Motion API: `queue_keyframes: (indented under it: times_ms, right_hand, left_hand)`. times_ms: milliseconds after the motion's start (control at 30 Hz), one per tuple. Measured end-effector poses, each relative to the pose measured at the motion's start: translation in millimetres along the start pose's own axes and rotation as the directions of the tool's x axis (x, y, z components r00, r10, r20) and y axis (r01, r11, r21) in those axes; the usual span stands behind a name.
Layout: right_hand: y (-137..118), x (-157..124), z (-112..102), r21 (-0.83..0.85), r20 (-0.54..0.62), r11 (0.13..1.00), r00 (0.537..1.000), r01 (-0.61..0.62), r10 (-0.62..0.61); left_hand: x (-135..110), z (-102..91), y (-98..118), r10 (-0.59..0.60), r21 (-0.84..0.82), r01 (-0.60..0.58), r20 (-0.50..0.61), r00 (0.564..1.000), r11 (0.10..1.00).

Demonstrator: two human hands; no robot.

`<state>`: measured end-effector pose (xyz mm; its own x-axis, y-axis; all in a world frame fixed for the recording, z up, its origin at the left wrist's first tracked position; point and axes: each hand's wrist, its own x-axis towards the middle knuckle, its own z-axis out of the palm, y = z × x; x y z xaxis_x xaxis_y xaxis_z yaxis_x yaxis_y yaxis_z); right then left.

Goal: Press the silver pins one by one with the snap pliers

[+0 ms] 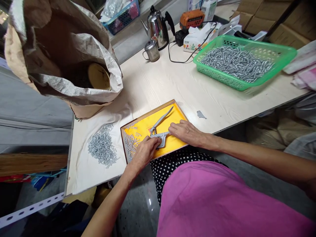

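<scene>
While the right hand (186,133) grips the gray hand tool (162,136) by its lower handle, the left hand (145,148) has fingers closed on its head. Best brace it between them, fingertips off the spring (154,131); loose pins (131,144) lie left of the left fingers.

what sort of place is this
Probably a small workshop, perhaps a home one: a green basket holds a heap of small metal pieces, the person's right hand grips a metal hand tool, and a kettle nearby gives it a homely look.
</scene>
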<state>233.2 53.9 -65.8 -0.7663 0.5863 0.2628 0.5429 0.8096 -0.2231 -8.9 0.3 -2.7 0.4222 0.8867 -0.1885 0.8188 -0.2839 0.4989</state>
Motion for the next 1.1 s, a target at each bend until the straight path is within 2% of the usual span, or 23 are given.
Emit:
queue_keyframes:
  times_ms: [100, 200, 267, 333, 367, 467, 567, 667, 933, 1100]
  right_hand:
    - [0, 1, 0, -0.002, 0.009, 1.000, 1.000, 0.000, 0.000]
    - [0, 1, -1, -0.001, 0.024, 1.000, 1.000, -0.008, 0.008]
    - [-1, 1, -2, -0.002, 0.040, 1.000, 0.999, -0.020, 0.020]
    - [-1, 1, -2, -0.002, 0.057, 1.000, 0.998, -0.026, 0.026]
    - [-2, 1, -2, -0.004, 0.062, 1.000, 0.998, -0.025, 0.026]
    - [-2, 3, -1, -0.031, 0.052, 1.000, 0.999, -0.001, 0.003]
    - [-2, 4, 0, -0.056, 0.040, 0.998, 0.999, 0.014, -0.011]
    - [-2, 5, 0, -0.041, 0.057, 0.999, 0.998, 0.024, -0.021]
    - [-2, 4, 0, -0.010, 0.065, 1.000, 0.998, 0.012, -0.011]
    - [-2, 4, -1, 0.009, 0.074, 1.000, 0.997, 0.010, -0.011]
  left_hand:
    - [-10, -1.8, -8, 0.110, 0.060, -0.112, 0.037, 0.993, 0.992]
    - [-27, -3.4, -15, 0.089, 0.049, -0.087, -0.041, 0.995, 0.995]
    - [-36, -3.8, -15, -0.018, -0.004, 0.018, -0.174, 0.985, 1.000]
    - [-39, -2.9, -12, -0.193, -0.131, 0.161, -0.285, 0.939, 0.978]
    - [-38, -1.8, -9, -0.294, -0.220, 0.234, -0.298, 0.908, 0.947]
    - [-24, 2.9, -2, -0.517, -0.446, 0.400, -0.176, 0.838, 0.801]
    - [-8, 7.4, 2, -0.590, -0.537, 0.478, -0.048, 0.806, 0.695]
    - [1, 9.3, 2, -0.617, -0.582, 0.513, 0.025, 0.787, 0.631]
    - [6, 10.0, 2, -0.639, -0.580, 0.565, 0.096, 0.763, 0.587]
    - [9, 10.5, -6, -0.640, -0.467, 0.615, 0.126, 0.758, 0.636]
